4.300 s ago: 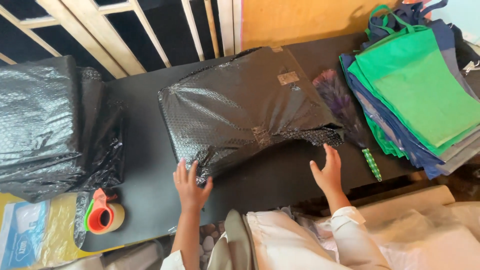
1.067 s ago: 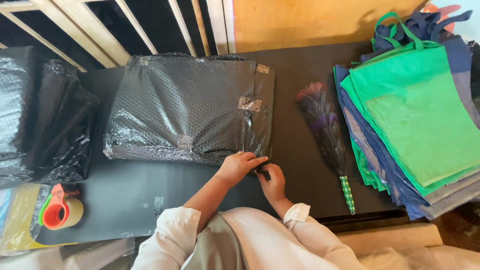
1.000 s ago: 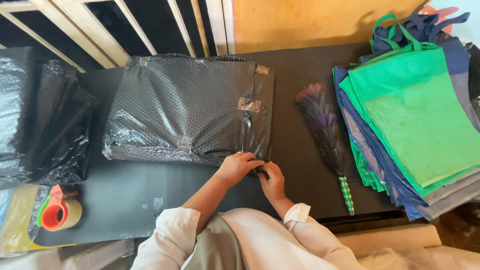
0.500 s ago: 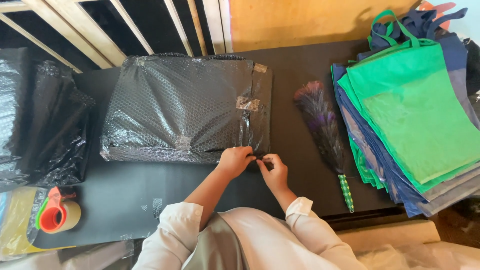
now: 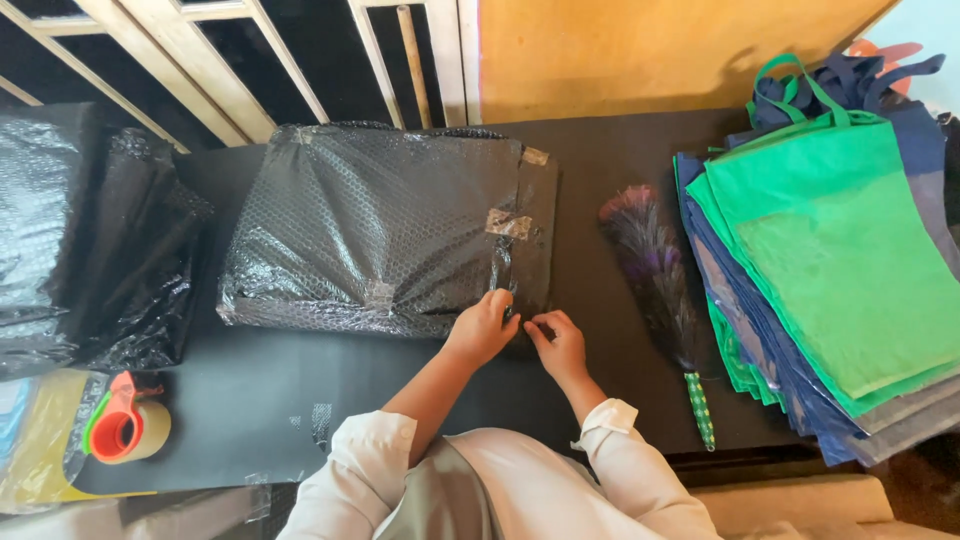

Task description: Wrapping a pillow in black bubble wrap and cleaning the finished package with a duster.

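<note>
Both hands are working at the near right corner of the black bubble-wrapped parcel (image 5: 385, 230) lying on the desk (image 5: 250, 390). The left hand (image 5: 483, 328) is pressing the wrap down. The right hand (image 5: 560, 345) is pinching, maybe tape. Next, smoothing needs gentle pressing.
</note>
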